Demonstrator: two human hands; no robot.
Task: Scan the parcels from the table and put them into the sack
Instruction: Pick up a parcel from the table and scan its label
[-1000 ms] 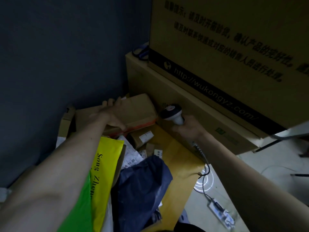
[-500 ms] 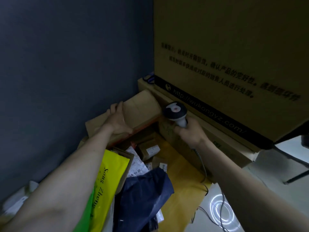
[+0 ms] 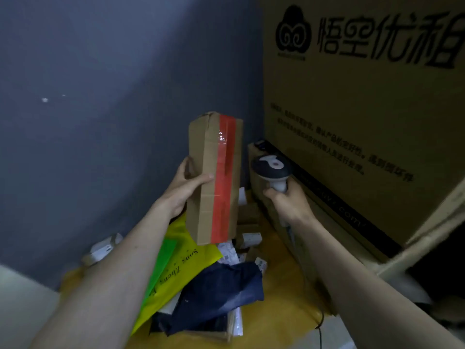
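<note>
My left hand [image 3: 185, 186] grips a long brown cardboard parcel [image 3: 206, 177] with a red tape strip, holding it upright above the pile. Just right of it, my right hand [image 3: 286, 197] grips the handle of a grey and white barcode scanner [image 3: 270, 167], whose head sits close to the parcel's right side. Below lie more parcels: a yellow-green plastic mailer [image 3: 181, 263], a dark blue bag [image 3: 219, 293] and several small brown boxes [image 3: 249, 238] with white labels. No sack is in view.
A big printed cardboard box [image 3: 364, 122] stands on a flatter carton [image 3: 314, 222] at the right. A dark grey wall [image 3: 100, 96] closes the left and back. The pile rests on a yellow-brown surface [image 3: 284, 311]. The scanner's cable [image 3: 320, 328] trails down at the lower right.
My left hand has lifted the taped parcel off the pile and turned it upright. My right hand with the scanner stays beside it.
</note>
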